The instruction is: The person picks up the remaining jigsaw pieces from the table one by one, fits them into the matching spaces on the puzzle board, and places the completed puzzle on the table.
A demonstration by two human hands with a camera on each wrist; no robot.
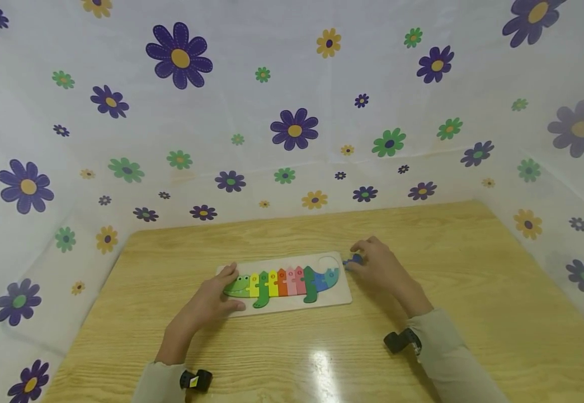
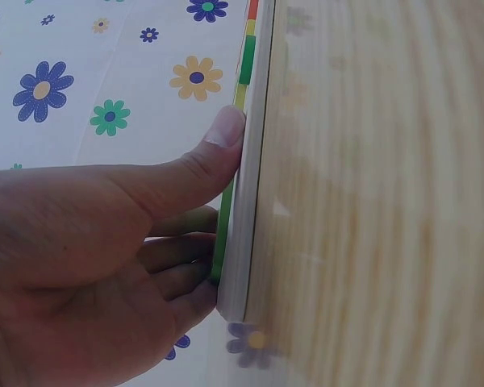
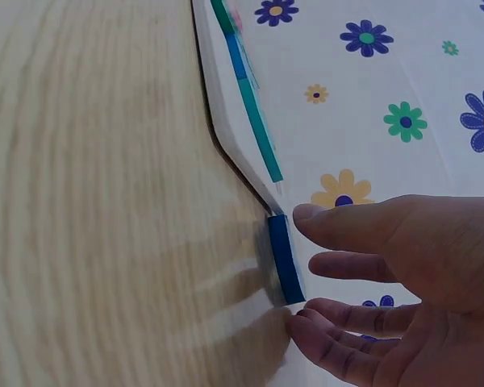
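Note:
A pale wooden puzzle board [image 1: 341,292] lies on the table, with a colourful crocodile [image 1: 282,283] of several numbered pieces set in it. My left hand [image 1: 211,298] rests on the board's left end by the green head piece [image 1: 238,287]. In the left wrist view the thumb [image 2: 218,145] lies extended against the board's face, the other fingers beyond it. Just off the board's right end is a loose blue puzzle piece [image 3: 285,260], lying on the table. My right hand [image 1: 380,270] is around it, thumb and fingertips right at its ends. A round outlined recess shows above the tail.
The light wood table [image 1: 272,358] extends around the board. White cloth [image 1: 252,106] with purple, green and yellow flowers stands at the back and both sides. Black wrist cameras sit on both sleeves [image 1: 448,347].

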